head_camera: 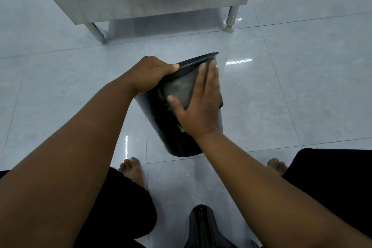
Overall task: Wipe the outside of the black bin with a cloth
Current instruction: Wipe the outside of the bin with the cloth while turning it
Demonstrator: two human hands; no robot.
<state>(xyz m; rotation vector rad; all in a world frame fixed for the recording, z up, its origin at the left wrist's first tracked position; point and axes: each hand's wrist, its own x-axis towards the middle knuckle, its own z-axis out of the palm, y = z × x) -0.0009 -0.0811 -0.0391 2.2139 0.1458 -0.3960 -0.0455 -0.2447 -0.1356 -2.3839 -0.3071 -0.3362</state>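
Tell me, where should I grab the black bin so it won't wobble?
Grab the black bin by its rim, from the left side, as the left hand does. The bin is tilted, and its rim offers an edge for fingers to curl over.

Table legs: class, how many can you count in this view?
2. One table leg stands at the left, the other at the right, both on the floor. Rear legs may be hidden.
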